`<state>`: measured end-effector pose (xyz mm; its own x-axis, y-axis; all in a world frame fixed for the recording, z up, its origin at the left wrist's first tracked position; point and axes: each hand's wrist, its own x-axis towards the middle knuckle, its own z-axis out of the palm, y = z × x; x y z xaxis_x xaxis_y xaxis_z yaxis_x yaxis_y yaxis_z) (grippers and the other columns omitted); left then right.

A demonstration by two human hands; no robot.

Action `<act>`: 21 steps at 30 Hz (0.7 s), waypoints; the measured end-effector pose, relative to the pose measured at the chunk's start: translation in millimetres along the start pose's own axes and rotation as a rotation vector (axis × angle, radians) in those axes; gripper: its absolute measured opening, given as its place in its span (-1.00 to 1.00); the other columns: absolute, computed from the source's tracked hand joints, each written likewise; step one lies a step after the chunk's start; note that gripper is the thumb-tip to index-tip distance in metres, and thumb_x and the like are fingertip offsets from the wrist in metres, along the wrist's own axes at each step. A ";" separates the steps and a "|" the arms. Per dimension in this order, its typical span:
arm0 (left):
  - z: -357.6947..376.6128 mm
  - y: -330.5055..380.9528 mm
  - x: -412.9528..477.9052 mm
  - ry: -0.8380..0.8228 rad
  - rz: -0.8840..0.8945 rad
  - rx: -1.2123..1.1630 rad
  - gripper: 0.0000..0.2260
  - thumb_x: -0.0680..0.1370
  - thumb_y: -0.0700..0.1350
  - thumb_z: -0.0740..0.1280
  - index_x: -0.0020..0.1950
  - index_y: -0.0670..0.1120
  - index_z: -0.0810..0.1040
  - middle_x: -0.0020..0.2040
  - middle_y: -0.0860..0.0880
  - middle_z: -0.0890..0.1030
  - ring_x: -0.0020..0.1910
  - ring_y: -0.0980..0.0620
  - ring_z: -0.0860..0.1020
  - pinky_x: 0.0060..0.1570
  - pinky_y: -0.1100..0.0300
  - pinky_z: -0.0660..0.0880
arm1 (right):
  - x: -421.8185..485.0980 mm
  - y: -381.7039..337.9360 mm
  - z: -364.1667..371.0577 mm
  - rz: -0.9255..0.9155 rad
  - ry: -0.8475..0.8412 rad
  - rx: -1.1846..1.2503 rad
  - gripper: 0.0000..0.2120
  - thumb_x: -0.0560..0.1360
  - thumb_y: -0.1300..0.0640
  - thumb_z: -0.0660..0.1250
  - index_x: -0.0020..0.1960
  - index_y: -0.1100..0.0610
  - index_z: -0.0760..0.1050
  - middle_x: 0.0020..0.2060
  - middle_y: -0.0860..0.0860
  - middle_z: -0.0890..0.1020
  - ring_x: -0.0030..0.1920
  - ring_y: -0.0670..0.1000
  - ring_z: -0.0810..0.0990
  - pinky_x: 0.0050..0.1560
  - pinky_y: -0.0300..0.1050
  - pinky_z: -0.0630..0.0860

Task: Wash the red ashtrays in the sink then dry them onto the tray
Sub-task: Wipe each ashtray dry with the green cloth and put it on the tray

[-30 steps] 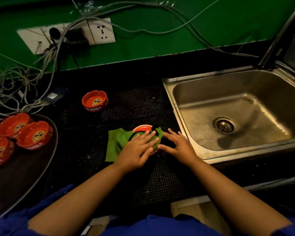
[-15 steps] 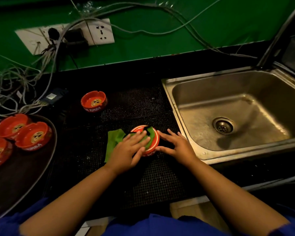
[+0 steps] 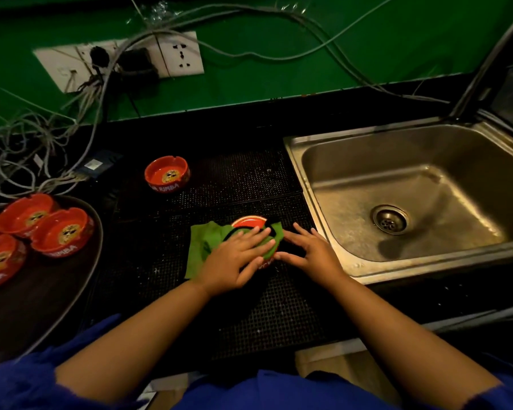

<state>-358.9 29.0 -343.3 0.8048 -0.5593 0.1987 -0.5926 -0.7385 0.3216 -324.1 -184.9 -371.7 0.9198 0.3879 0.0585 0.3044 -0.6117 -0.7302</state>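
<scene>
The left hand's (image 3: 234, 261) fingers (image 3: 261, 235) lie straight and close together, pressing a green cloth (image 3: 205, 242) flat onto the top of a red ashtray (image 3: 249, 221). The right hand's (image 3: 314, 253) fingers (image 3: 301, 232) are spread and nearly straight. Its thumb tip touches the ashtray's near side, by the white lettering, and its other fingertips reach toward the right side, though contact there cannot be made out. Only the far arc of the ashtray's rim and a bit of its front wall show past the cloth, which trails off to the left onto a black gridded mat (image 3: 279, 306).

This ashtray sits on the mat in the middle of the counter (image 3: 249, 122), just beside the left rim of the steel sink (image 3: 298, 173). The sink's basin shows only its drain (image 3: 390, 219).

A second ashtray (image 3: 166, 176) stands upright farther back on the mat, well apart from the hands. At the counter's left edge a dark round tray (image 3: 97, 247) carries four more red ashtrays, packed close together, the nearest to the hands (image 3: 61, 232) by the tray's right rim.

Behind the counter's back edge, on the green wall, are white sockets (image 3: 179, 53) with a tangle of grey cables (image 3: 42, 137). Blue sleeves (image 3: 27, 386) show at the bottom.
</scene>
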 end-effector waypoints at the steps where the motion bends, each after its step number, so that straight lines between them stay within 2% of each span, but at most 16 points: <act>1: -1.4 -4.7 -2.0 0.012 0.003 0.035 -0.53 0.62 0.10 -0.04 0.38 -0.10 0.41 0.41 -0.09 0.36 0.39 -0.12 0.32 0.36 -0.02 0.22 | -0.1 -0.5 -0.1 -0.002 -0.001 0.001 -0.41 0.39 -0.15 0.40 0.37 -0.18 0.31 0.34 -0.17 0.42 0.41 -0.22 0.15 0.43 -0.18 -0.02; 4: -3.4 -5.6 3.8 0.078 -0.297 0.028 -0.48 0.58 0.14 -0.04 0.39 -0.11 0.39 0.43 -0.09 0.30 0.41 -0.15 0.30 0.37 -0.12 0.24 | 0.6 1.2 0.5 0.008 -0.004 -0.005 -0.40 0.37 -0.18 0.39 0.37 -0.20 0.30 0.35 -0.15 0.41 0.40 -0.25 0.13 0.40 -0.22 -0.03; 5: -1.7 0.9 6.5 0.078 -0.321 0.026 -0.50 0.57 0.10 -0.01 0.39 -0.12 0.40 0.42 -0.11 0.31 0.41 -0.18 0.30 0.36 -0.14 0.24 | 1.3 2.8 1.4 0.012 -0.001 -0.013 -0.40 0.37 -0.20 0.39 0.37 -0.19 0.32 0.36 -0.12 0.42 0.39 -0.27 0.12 0.40 -0.23 -0.03; 7: 6.8 8.5 4.5 0.039 -0.150 0.055 -0.55 0.59 0.05 0.02 0.35 -0.14 0.44 0.38 -0.17 0.40 0.36 -0.20 0.36 0.32 -0.11 0.26 | 1.3 5.2 2.8 0.011 0.001 -0.032 -0.38 0.34 -0.27 0.38 0.36 -0.17 0.36 0.36 -0.08 0.43 0.39 -0.28 0.11 0.40 -0.23 -0.03; 9: 5.8 4.4 -3.8 -0.011 0.003 0.084 -0.55 0.63 0.06 -0.03 0.36 -0.13 0.43 0.38 -0.15 0.41 0.37 -0.14 0.36 0.34 0.04 0.25 | 0.8 4.1 2.6 0.007 0.001 -0.042 -0.39 0.35 -0.26 0.38 0.35 -0.14 0.39 0.35 -0.07 0.44 0.38 -0.28 0.12 0.40 -0.22 -0.02; 10: 2.5 -0.8 -5.7 -0.009 -0.011 0.083 -0.54 0.63 0.07 -0.04 0.37 -0.12 0.42 0.39 -0.14 0.39 0.38 -0.11 0.34 0.35 0.07 0.23 | 0.6 2.3 1.8 0.009 0.002 -0.036 -0.41 0.37 -0.22 0.40 0.35 -0.14 0.38 0.34 -0.09 0.44 0.37 -0.28 0.12 0.40 -0.21 -0.02; 13: -2.6 -2.5 -3.1 0.112 -0.310 0.035 -0.55 0.57 0.05 0.03 0.35 -0.12 0.45 0.38 -0.14 0.40 0.38 -0.16 0.36 0.35 -0.04 0.23 | 0.1 -1.3 0.4 0.017 -0.003 -0.027 -0.42 0.38 -0.17 0.40 0.36 -0.21 0.31 0.34 -0.11 0.44 0.41 -0.23 0.15 0.41 -0.19 -0.02; 14: -0.3 3.2 -2.3 0.127 -0.313 0.048 -0.56 0.55 0.01 0.06 0.32 -0.14 0.48 0.36 -0.16 0.43 0.35 -0.19 0.40 0.33 -0.08 0.26 | -0.2 -1.5 0.5 0.021 -0.006 -0.031 -0.41 0.38 -0.18 0.39 0.35 -0.23 0.29 0.35 -0.11 0.44 0.43 -0.20 0.16 0.42 -0.18 -0.02; 16: 8.3 10.7 -5.4 0.122 -0.140 0.090 -0.61 0.56 -0.02 0.10 0.29 -0.14 0.50 0.32 -0.17 0.48 0.31 -0.18 0.43 0.30 -0.04 0.33 | -0.7 -1.4 0.1 0.027 -0.017 -0.044 -0.42 0.39 -0.18 0.38 0.35 -0.25 0.25 0.35 -0.11 0.43 0.44 -0.18 0.16 0.42 -0.18 -0.02; 18: 7.9 6.2 -15.3 0.092 -0.030 0.121 -0.60 0.62 0.01 0.02 0.32 -0.10 0.47 0.34 -0.13 0.47 0.33 -0.10 0.41 0.33 0.04 0.23 | -1.4 -2.9 -0.1 0.031 -0.021 -0.045 -0.43 0.38 -0.20 0.37 0.34 -0.26 0.26 0.35 -0.10 0.44 0.45 -0.15 0.17 0.43 -0.16 -0.02; 19: 4.7 -1.5 -19.5 0.105 -0.048 0.125 -0.59 0.63 0.02 -0.01 0.33 -0.09 0.46 0.35 -0.11 0.46 0.33 -0.08 0.41 0.32 0.06 0.22 | -1.7 -3.7 -0.2 0.036 -0.020 -0.044 -0.42 0.37 -0.22 0.36 0.34 -0.26 0.27 0.35 -0.09 0.44 0.46 -0.14 0.18 0.44 -0.15 -0.02; 21: -2.3 -15.3 -27.8 0.156 -0.205 0.112 -0.59 0.61 0.02 0.00 0.33 -0.08 0.47 0.35 -0.09 0.46 0.33 -0.07 0.42 0.31 0.04 0.27 | -2.1 -4.4 -0.9 0.045 -0.025 -0.046 -0.42 0.36 -0.26 0.33 0.35 -0.23 0.34 0.35 -0.07 0.44 0.46 -0.12 0.18 0.44 -0.13 -0.01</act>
<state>-372.2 56.8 -351.7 0.8984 -0.3354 0.2834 -0.4099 -0.8720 0.2674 -327.1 -183.6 -368.0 0.9264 0.3763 0.0086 0.2746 -0.6600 -0.6993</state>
